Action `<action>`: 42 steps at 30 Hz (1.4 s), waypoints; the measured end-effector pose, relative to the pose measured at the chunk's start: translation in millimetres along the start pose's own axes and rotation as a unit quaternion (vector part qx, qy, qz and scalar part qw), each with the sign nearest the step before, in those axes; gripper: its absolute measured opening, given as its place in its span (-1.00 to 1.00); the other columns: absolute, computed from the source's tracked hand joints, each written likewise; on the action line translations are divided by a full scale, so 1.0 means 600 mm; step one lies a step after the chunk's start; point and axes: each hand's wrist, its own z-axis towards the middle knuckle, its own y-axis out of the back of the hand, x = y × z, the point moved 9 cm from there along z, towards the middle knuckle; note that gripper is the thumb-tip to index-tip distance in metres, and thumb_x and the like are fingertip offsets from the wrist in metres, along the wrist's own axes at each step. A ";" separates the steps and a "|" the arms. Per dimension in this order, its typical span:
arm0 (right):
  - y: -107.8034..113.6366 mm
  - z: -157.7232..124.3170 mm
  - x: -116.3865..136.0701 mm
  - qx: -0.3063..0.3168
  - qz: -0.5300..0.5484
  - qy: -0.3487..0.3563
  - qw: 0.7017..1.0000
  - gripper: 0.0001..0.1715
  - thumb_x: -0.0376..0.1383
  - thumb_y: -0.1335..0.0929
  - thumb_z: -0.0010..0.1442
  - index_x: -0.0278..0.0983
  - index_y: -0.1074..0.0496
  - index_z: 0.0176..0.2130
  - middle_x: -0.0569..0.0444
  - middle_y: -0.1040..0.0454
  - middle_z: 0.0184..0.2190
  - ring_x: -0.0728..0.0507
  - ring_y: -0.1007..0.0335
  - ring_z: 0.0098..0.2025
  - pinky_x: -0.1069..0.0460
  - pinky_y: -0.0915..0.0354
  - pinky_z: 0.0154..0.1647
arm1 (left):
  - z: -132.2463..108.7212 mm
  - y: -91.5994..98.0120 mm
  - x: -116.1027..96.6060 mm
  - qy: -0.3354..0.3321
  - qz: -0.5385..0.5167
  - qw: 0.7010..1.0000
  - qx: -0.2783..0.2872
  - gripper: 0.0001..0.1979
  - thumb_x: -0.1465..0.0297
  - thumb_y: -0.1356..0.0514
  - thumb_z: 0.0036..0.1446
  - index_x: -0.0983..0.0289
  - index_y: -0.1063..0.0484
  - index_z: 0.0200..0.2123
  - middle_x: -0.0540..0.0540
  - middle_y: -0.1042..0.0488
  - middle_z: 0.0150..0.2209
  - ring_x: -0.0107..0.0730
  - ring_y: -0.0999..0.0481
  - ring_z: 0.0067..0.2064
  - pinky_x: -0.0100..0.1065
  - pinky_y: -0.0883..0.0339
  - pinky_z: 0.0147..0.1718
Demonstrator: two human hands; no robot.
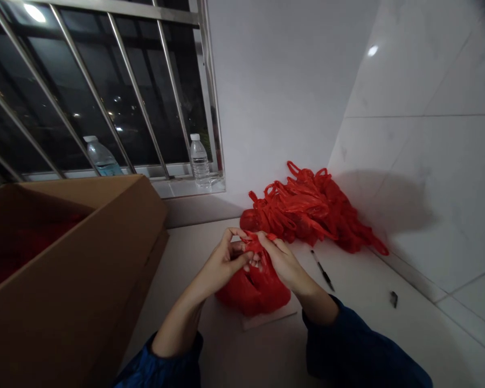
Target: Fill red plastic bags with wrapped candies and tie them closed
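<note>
A red plastic bag rests low in the middle of the view, its body rounded out; what is inside is hidden. My left hand pinches the gathered top of the bag from the left, thumb and fingers closed on the plastic. From the right, my right hand grips the same gathered top, its thumb on top of the red film. Both hands are close together above the bag. Under the bag, a flat pale slab shows its front edge on the white table.
A heap of red plastic bags lies against the wall behind. A black pen and a small dark object are at right. On the left stands a large cardboard box with red material inside. Water bottles stand by the barred window.
</note>
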 end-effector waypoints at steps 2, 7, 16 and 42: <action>-0.003 -0.001 -0.005 -0.021 0.029 -0.006 0.999 -0.46 0.14 -0.23 0.28 -0.25 -0.47 -0.25 0.10 -0.40 -0.52 -0.07 -0.34 -0.50 0.05 -0.26 -0.51 | 0.002 0.010 0.002 0.002 -0.008 1.000 -0.023 -0.69 0.31 -0.22 0.21 0.20 -0.10 -0.15 -0.06 -0.44 -0.47 -0.48 -0.45 -0.43 -0.45 -0.28 -0.41; 0.007 -0.004 0.007 -0.085 0.024 0.028 0.996 -0.52 0.11 -0.27 0.27 -0.22 -0.45 -0.19 0.10 -0.41 -0.49 -0.05 -0.27 -0.52 0.05 -0.26 -0.50 | -0.002 0.032 0.014 0.047 -0.011 0.997 -0.066 -0.65 0.30 -0.20 0.19 0.19 -0.13 -0.04 -0.09 -0.43 -0.46 -0.50 -0.41 -0.48 -0.45 -0.26 -0.39; -0.009 -0.019 0.079 0.087 -0.187 0.138 0.969 -0.83 -0.19 -0.35 0.28 -0.23 -0.50 -0.22 0.08 -0.45 -0.26 -0.07 -0.40 -0.20 0.01 -0.31 -0.10 | 0.005 0.030 0.017 0.034 -0.007 0.999 -0.029 -0.64 0.16 -0.25 0.16 0.27 -0.29 -0.10 -0.04 -0.38 -0.43 -0.52 -0.35 -0.44 -0.49 -0.20 -0.42; 0.060 -0.090 0.135 0.037 -0.592 0.092 0.800 -0.71 -0.19 -0.44 0.19 -0.25 -0.36 -0.47 0.17 -0.47 -0.53 -0.01 -0.34 -0.50 0.09 -0.09 -0.48 | 0.006 0.165 0.036 -0.050 0.156 0.947 -0.278 -0.64 0.19 -0.27 0.06 0.31 -0.59 -0.15 0.16 -0.61 -0.14 -0.24 -0.54 -0.14 -0.26 -0.37 -0.04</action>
